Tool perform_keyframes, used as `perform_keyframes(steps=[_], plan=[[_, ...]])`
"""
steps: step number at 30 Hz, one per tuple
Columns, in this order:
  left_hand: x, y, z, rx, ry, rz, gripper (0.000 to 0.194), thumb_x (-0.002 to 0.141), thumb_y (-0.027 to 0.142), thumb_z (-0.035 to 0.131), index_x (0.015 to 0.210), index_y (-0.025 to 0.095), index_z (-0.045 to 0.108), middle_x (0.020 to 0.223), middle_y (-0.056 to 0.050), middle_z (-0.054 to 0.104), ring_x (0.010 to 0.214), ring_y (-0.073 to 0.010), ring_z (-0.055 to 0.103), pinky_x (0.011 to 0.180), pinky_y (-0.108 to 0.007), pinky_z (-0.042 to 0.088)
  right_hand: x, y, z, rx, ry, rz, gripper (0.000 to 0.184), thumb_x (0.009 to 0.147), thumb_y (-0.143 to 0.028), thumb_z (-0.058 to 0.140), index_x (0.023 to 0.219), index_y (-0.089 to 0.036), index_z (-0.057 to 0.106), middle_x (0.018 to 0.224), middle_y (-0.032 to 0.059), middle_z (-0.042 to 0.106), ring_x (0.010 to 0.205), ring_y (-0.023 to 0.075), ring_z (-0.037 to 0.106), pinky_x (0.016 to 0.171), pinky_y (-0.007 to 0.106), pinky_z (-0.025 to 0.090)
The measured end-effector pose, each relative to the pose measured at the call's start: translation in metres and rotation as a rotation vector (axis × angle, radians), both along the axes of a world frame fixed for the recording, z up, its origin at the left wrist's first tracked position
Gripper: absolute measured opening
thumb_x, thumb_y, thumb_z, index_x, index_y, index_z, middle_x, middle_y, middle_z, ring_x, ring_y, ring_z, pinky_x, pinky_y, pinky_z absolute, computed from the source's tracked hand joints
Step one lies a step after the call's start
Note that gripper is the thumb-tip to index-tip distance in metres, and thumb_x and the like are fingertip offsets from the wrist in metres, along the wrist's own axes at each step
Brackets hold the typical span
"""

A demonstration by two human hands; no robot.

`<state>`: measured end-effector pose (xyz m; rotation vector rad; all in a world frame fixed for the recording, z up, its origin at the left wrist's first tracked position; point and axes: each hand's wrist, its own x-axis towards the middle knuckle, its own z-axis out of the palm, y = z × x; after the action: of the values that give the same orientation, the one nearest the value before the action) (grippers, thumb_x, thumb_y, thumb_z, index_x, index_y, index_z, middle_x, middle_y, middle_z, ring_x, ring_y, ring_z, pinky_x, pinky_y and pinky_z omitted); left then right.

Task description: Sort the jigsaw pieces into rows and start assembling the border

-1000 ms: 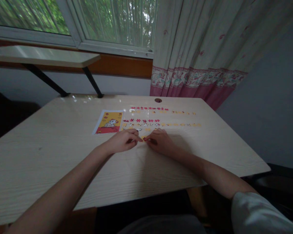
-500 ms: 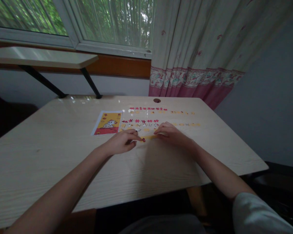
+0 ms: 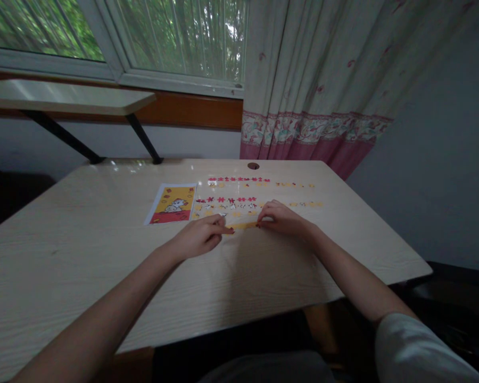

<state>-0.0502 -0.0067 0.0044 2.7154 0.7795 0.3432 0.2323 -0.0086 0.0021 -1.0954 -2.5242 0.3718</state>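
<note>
A short yellow strip of joined jigsaw pieces (image 3: 244,226) lies on the table between my hands. My left hand (image 3: 203,235) rests its outstretched index finger on the strip's left end, beside a dark red patch; the other fingers curl under. At the right end, my right hand (image 3: 278,217) pinches a small jigsaw piece with dark red on it, mostly covered by the fingertips. Whether that piece is joined to the strip I cannot tell. Just beyond are rows of loose pieces: red ones (image 3: 241,199), white-and-black ones (image 3: 239,206) and yellow ones (image 3: 237,215).
A printed picture (image 3: 173,204) of a white animal on yellow and red lies left of the pieces. Farther back run a red row (image 3: 239,179) and yellow pieces (image 3: 295,184). A raised shelf (image 3: 83,98) stands at the back left; a round hole (image 3: 253,166) is near the back edge.
My right fingertips have drawn slightly right along the strip, showing more of it and the dark red piece. My left index finger stays on the left end. The whole view has shifted a little.
</note>
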Motion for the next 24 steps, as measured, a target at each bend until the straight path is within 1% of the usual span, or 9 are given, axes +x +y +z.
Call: perform_keyframes(steps=[11, 24], plan=[[-0.0023, 0.0014, -0.0022, 0.049, 0.017, 0.001, 0.041, 0.080, 0.009, 0.040, 0.111, 0.024, 0.062, 0.090, -0.005, 0.054, 0.083, -0.0160, 0.055, 0.074, -0.028, 0.046, 0.0009, -0.0018, 0.0008, -0.011, -0.008, 0.008, 0.013, 0.081, -0.029, 0.057, 0.082, -0.018, 0.065, 0.083, 0.0031, 0.062, 0.084, 0.0140, 0.053, 0.080, 0.027, 0.038], [-0.0034, 0.0025, -0.0036, 0.077, 0.024, 0.012, 0.040, 0.079, 0.010, 0.041, 0.109, 0.026, 0.063, 0.089, -0.004, 0.055, 0.079, -0.0150, 0.056, 0.070, -0.027, 0.047, 0.0006, -0.0028, 0.0033, -0.028, -0.007, 0.024, 0.011, 0.082, -0.026, 0.056, 0.082, -0.018, 0.064, 0.081, 0.0022, 0.062, 0.082, 0.0131, 0.052, 0.079, 0.026, 0.038]])
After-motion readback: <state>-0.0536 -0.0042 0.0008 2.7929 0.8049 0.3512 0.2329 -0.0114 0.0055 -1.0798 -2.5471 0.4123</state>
